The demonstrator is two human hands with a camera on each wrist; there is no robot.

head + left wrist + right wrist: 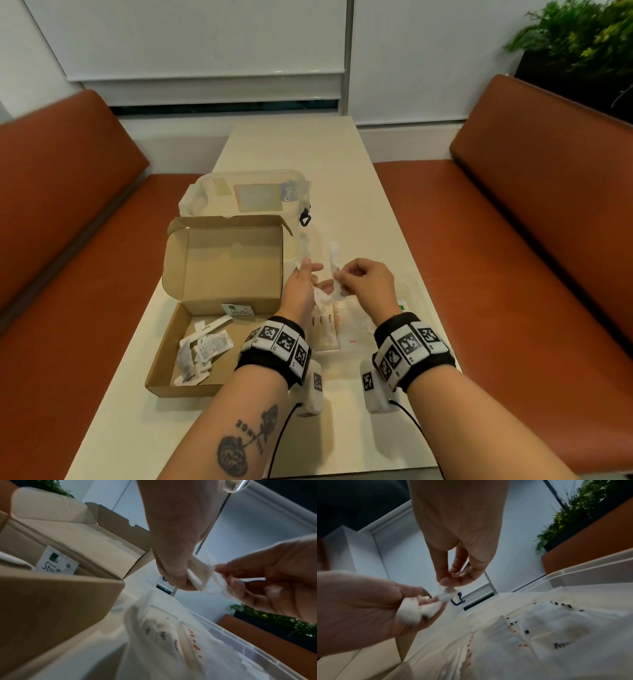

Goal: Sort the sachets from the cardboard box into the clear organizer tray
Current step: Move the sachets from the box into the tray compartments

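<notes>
The open cardboard box (pixel 226 270) sits on the table's left side, with several white sachets (pixel 202 349) lying in its base. The clear organizer tray (pixel 419 301) lies under my hands, and sachets with red and black print (pixel 513 649) lie in it. Above the tray, my left hand (pixel 317 284) grips a small bundle of white sachets (pixel 411 609). My right hand (pixel 339 274) pinches one thin white sachet (pixel 221 582) at the bundle's end. The two hands are almost touching.
A clear lidded container (pixel 246 195) stands behind the box. A Stevia sachet (pixel 238 310) leans on the box's back wall. Orange benches (pixel 513 240) flank the narrow cream table (pixel 308 147). A plant (pixel 582 34) stands at the far right.
</notes>
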